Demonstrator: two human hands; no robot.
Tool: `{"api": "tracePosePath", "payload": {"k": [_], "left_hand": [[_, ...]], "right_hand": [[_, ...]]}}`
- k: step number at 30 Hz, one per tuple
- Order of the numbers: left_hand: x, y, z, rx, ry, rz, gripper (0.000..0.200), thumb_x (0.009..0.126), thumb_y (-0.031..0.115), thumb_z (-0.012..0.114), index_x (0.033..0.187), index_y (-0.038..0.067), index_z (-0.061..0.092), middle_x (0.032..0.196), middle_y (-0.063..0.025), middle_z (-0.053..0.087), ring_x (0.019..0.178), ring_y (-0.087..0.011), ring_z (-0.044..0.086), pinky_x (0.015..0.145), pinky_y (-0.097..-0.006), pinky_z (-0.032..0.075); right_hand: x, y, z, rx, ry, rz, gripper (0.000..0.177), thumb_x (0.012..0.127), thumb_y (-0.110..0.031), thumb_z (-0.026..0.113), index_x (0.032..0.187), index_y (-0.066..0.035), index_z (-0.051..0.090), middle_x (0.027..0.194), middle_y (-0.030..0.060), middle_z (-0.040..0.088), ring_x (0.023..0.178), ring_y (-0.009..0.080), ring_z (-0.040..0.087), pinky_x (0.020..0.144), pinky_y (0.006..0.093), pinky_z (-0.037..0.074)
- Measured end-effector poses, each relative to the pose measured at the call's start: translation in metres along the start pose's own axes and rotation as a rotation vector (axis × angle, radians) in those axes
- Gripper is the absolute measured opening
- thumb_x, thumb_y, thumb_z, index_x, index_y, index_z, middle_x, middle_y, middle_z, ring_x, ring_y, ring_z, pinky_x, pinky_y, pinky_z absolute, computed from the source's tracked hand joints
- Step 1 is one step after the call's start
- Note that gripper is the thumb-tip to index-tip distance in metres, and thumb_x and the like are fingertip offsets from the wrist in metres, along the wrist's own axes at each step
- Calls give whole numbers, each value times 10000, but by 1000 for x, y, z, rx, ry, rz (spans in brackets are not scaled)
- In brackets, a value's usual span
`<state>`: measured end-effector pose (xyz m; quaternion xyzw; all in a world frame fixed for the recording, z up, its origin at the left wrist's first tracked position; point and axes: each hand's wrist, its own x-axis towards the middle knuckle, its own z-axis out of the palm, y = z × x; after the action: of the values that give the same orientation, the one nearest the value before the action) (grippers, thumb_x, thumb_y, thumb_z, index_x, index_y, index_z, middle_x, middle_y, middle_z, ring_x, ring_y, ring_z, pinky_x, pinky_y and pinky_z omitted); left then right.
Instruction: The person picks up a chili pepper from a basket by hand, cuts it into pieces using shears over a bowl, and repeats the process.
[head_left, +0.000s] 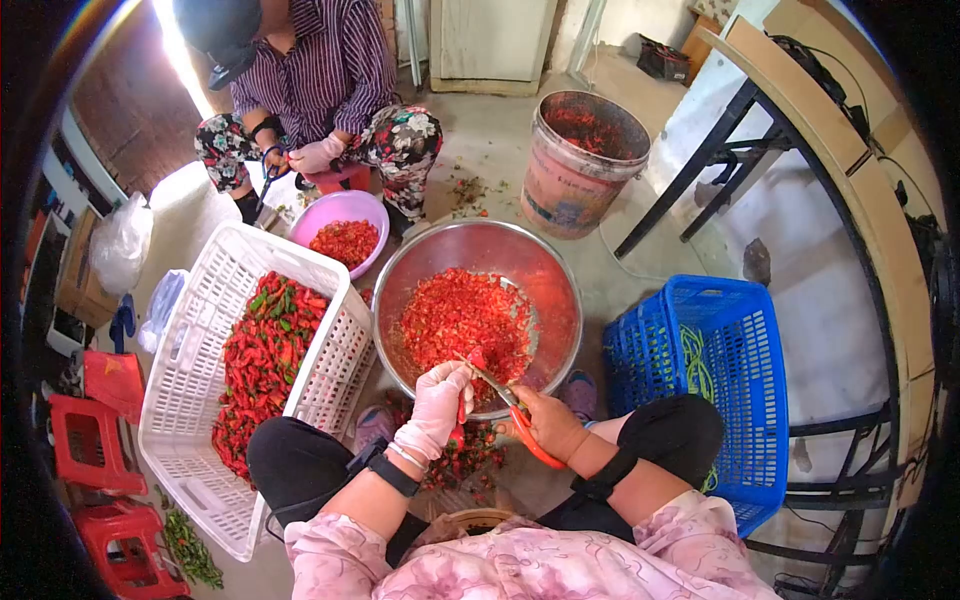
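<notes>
My left hand (pixel 436 403), in a thin whitish glove, is closed on a red chili pepper (pixel 476 358) at the near rim of a wide steel bowl (pixel 557 290). My right hand (pixel 548 424) grips scissors (pixel 520 432) with orange-red handles; their blades reach left to the pepper by my left fingers. Chopped red chili (pixel 465 318) covers much of the bowl's bottom. Another bit of red shows below my left hand, partly hidden by it. Whole red peppers (pixel 270 350), some with green, lie in a white plastic crate (pixel 205 300) to the left.
Across from me a seated person (pixel 315 70) holds dark-handled scissors near a purple basin (pixel 373 207) of chopped chili. A stained bucket (pixel 570 185) stands behind the bowl. On the right are a blue crate (pixel 770 400) and a table (pixel 800 90); red stools (pixel 95 470) stand left.
</notes>
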<state>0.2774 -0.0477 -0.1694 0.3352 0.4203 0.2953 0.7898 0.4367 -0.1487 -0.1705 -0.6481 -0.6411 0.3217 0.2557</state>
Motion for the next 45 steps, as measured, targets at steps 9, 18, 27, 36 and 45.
{"api": "tracePosePath", "payload": {"k": [9,18,27,36,45], "left_hand": [[9,5,-7,-251,-92,-187,116,844,139,457,816,50,526,543,-20,461,409,-132,407,357,-256,316],[15,1,-12,-427,-183,-361,150,852,206,443,789,82,498,571,2,472,447,-130,431,361,-247,324],[8,12,-12,-313,-190,-239,134,842,195,467,773,85,498,569,-14,481,434,-137,427,355,-243,320],[16,7,-18,-229,-338,-259,118,844,194,483,817,81,502,560,-18,477,419,-125,412,346,-237,307],[14,9,-20,-406,-237,-301,130,841,192,469,777,81,491,549,-25,453,417,-131,393,355,-243,308]], "right_hand": [[7,-8,-13,-199,169,-80,606,724,-450,618,1104,-8,449,795,213,554,740,380,548,645,436,440],[8,-2,-12,-315,178,-26,503,737,-382,614,1110,-78,468,769,185,566,713,360,566,612,413,462],[12,36,-3,273,-16,26,557,752,-363,651,1149,-28,450,868,145,590,776,236,579,695,304,451],[7,3,-20,138,-45,-49,544,722,-355,682,1093,-18,470,852,168,569,768,277,579,675,339,445],[6,14,-14,244,-29,-50,550,718,-348,688,1113,-34,470,832,128,584,766,266,594,643,334,456]]}}
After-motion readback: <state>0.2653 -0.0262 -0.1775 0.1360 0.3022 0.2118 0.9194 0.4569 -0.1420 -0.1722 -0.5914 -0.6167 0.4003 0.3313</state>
